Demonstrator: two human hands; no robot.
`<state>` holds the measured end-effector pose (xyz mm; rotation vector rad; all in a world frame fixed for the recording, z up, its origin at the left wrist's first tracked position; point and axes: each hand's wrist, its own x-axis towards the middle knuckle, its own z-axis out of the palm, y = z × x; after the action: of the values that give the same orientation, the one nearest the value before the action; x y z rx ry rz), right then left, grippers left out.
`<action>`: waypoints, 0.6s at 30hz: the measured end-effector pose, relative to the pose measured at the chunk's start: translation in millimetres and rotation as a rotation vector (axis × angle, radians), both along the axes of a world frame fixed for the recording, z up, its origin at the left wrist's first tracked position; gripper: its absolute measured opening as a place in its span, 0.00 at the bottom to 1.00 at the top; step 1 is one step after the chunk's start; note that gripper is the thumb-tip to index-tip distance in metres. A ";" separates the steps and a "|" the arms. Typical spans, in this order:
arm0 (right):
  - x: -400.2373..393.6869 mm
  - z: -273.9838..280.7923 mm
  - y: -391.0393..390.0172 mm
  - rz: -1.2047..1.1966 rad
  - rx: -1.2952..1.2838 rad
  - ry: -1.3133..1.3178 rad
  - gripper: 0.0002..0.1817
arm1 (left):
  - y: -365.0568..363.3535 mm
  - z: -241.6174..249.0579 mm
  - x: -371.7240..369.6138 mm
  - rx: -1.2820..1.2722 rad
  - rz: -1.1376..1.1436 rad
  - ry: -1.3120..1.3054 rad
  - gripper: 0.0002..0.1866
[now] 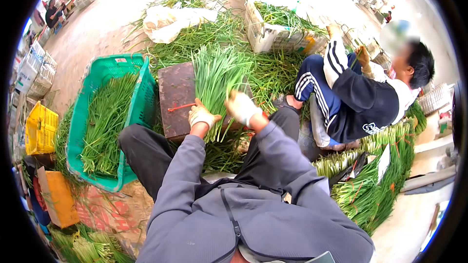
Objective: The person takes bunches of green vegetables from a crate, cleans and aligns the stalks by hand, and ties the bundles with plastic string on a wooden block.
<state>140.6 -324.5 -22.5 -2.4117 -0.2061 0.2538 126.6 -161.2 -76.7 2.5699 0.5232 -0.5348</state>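
Note:
A bunch of green garlic chives (219,73) lies over a dark brown block (174,92) between my knees. My left hand (202,115), in a pale glove, is closed around the near part of the bunch at its left side. To the right of the bunch, my gloved right hand (242,107) is a little blurred by motion. Its fingers are pinched on a few light green chive leaves at the bunch's edge. A red tie (181,107) rests on the block just left of my left hand.
Left of my knee stands a green crate (78,141) holding chives. Loose chives (209,29) and a white plastic sheet (170,22) lie ahead. A co-worker (365,87) sits at right, near a white crate (263,41) and tied bundles (365,190). A yellow crate (41,129) stands far left.

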 end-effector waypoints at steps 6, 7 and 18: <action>-62.7 -74.9 13.9 -0.019 -0.068 0.268 0.17 | 1.7 -10.1 -2.5 -0.063 0.015 -0.031 0.67; -64.0 -77.1 16.1 -0.035 -0.058 0.273 0.17 | 0.8 -11.7 -2.2 -0.056 -0.002 -0.027 0.67; -84.7 -170.7 -63.3 0.140 -0.404 0.453 0.25 | -16.6 -14.2 -0.8 0.109 0.030 -0.078 0.66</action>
<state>55.9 -387.8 -193.2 -2.6526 -0.1237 0.9731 125.8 -177.8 -90.9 2.6689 0.5766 -0.4039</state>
